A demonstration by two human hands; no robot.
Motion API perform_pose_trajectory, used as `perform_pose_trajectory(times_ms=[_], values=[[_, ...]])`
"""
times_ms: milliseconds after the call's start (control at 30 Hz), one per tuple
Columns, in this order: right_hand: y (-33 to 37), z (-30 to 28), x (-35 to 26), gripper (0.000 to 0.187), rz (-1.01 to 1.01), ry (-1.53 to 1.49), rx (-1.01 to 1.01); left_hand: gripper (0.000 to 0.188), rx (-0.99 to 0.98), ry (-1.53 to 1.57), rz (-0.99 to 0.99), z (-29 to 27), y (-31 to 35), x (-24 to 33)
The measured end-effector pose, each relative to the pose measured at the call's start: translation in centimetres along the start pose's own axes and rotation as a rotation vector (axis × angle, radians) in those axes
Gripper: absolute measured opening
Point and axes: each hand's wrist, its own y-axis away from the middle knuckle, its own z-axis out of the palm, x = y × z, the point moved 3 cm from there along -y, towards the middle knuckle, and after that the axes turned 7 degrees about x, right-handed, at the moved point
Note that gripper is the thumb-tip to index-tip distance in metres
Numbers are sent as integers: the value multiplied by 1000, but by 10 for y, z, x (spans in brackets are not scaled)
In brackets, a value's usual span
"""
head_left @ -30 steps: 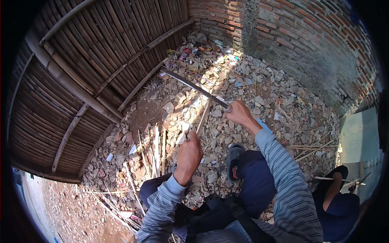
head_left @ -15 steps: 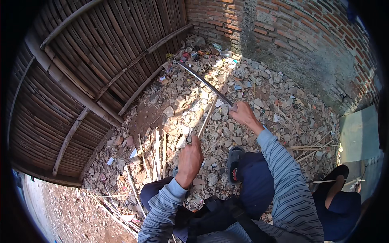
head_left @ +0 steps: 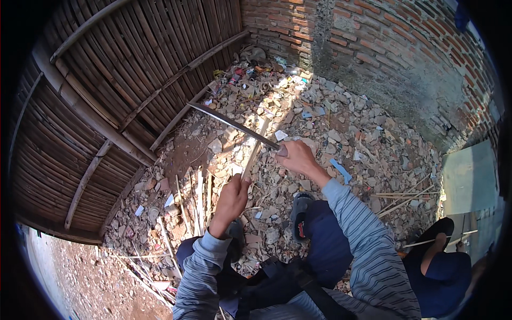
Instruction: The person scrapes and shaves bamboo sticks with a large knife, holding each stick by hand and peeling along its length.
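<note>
My right hand [head_left: 300, 156] is closed round the handle of a machete [head_left: 232, 123]. Its long dark blade points up and to the left, with light glinting along one edge. My left hand [head_left: 229, 202] grips the near end of a pale bamboo strip [head_left: 250, 161], which slants away from me over the rubble. Near the machete's handle the blade crosses the strip; whether the edge touches it or only passes over it, I cannot tell. My fingers hide the strip's lower end.
Rubble [head_left: 277, 186] covers the ground. More bamboo strips [head_left: 199, 200] lie left of my feet, others [head_left: 408, 196] at the right. A bamboo-slat wall [head_left: 154, 69] stands left, a brick wall [head_left: 384, 48] behind. Another person [head_left: 440, 272] is at the lower right.
Both hands have shifted left, the left one also upward. The machete's blade has tilted flatter, its tip moving left and down, and it now lies across the strip's line.
</note>
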Motion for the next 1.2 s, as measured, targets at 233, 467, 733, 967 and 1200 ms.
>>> perform_pose_trajectory(times_ms=[233, 467, 733, 967, 1200], values=[[-10, -32, 41, 67, 83, -193, 183, 55, -116, 174, -133, -19, -18, 7], [9, -27, 24, 66, 18, -123, 101, 38, -9, 36, -43, 11, -12, -2], [19, 6, -9, 29, -192, -61, 56, 38, 34, -66, -51, 20, -9, 19], [23, 28, -21, 29, -224, 68, -88, 40, 100, 15, -26, 26, -7, -10], [29, 38, -22, 21, -195, -76, -113, 30, 45, 52, -45, 25, -3, 1]])
